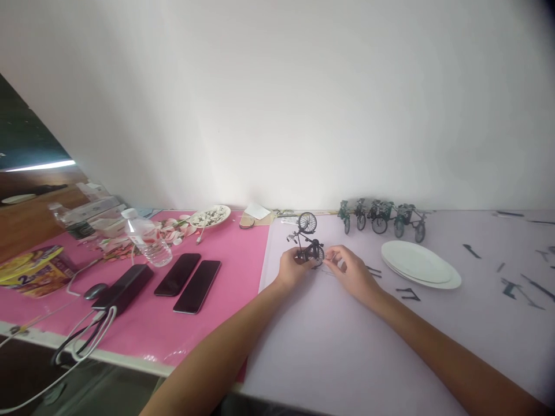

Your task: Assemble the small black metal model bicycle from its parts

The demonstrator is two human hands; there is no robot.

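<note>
A black miniature bicycle (307,237) is tipped on end over the pale sheet, one wheel pointing up and the other low between my hands. My left hand (293,267) is closed around its lower part, with the thumb along the low wheel. Close by on the right, my right hand (346,266) pinches with thumb and forefinger at the edge of that wheel. Whatever lies between those fingertips is too small to make out. Thin dark parts (373,270) lie just beyond my right hand, and a small dark frame piece (408,294) rests further right.
Several finished miniature bicycles (379,218) stand along the wall. Stacked white plates (420,264) lie to the right, with loose dark parts (509,289) beyond. On the pink mat are two phones (197,287), a power bank (124,287), a water bottle (147,240) and a plate of small pieces (211,216).
</note>
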